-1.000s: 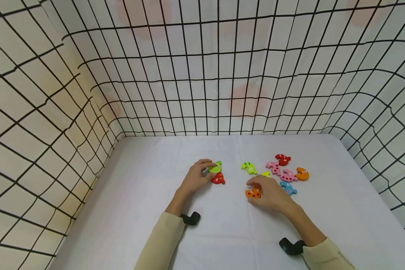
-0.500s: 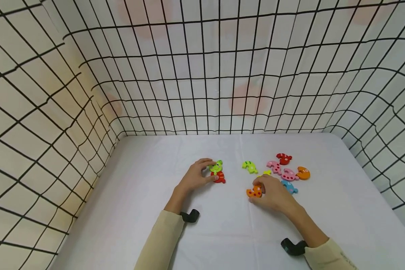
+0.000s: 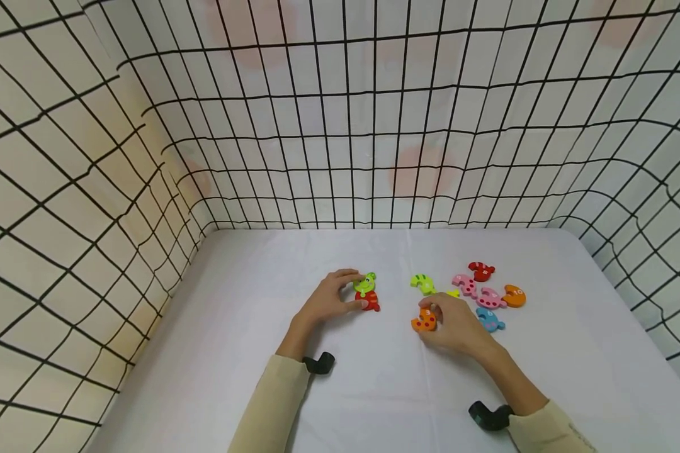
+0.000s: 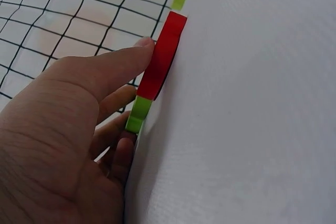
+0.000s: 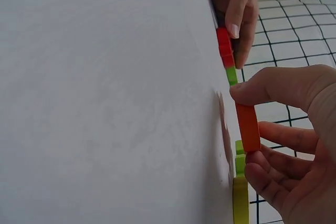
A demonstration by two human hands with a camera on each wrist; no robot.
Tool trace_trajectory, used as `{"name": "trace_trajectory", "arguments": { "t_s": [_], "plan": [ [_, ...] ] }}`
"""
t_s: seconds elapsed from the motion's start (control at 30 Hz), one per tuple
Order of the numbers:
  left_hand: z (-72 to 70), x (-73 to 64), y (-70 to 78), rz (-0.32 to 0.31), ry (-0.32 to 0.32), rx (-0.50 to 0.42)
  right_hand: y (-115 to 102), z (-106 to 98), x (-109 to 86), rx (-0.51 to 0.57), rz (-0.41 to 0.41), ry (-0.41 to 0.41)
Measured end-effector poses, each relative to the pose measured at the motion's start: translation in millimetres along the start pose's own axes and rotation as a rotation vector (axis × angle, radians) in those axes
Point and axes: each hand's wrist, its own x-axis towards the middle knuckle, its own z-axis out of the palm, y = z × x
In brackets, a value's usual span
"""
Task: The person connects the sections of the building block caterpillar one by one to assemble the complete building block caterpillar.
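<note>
My left hand (image 3: 327,299) holds a green puzzle piece (image 3: 365,285) with a smiling face and the red striped puzzle piece (image 3: 368,299) touching its near side. The thumb lies against the red piece, while the fingers reach the green one, as the left wrist view shows. Further right, my right hand (image 3: 459,322) pinches an orange puzzle piece (image 3: 424,319) with red dots between thumb and fingers. In the right wrist view this orange piece (image 5: 248,127) appears slightly raised off the white cloth, its shadow beside it.
Behind the right hand lie a light green striped piece (image 3: 423,284), a partly hidden yellow piece (image 3: 453,293), two pink pieces (image 3: 490,298), a red piece (image 3: 481,271), an orange piece (image 3: 514,296) and a blue piece (image 3: 490,319). Black wire mesh (image 3: 374,135) encloses the white-covered table (image 3: 260,270).
The orange dotted piece has turned a little in my right hand. My left thumb has moved onto the red piece, covering its number. The other pieces lie as before.
</note>
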Motion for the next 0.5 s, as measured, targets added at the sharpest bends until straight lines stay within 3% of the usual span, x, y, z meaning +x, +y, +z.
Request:
{"name": "trace_trajectory", "arguments": {
  "t_s": [0.3,0.5],
  "plan": [
    [1.5,-0.5,-1.5,0.008,0.017,0.007,-13,7,14.0,0.04,-0.048,0.031],
    [1.6,-0.3,-0.8,-0.003,0.009,0.011,-27,13,21.4,0.071,-0.034,0.026]
  ]
}}
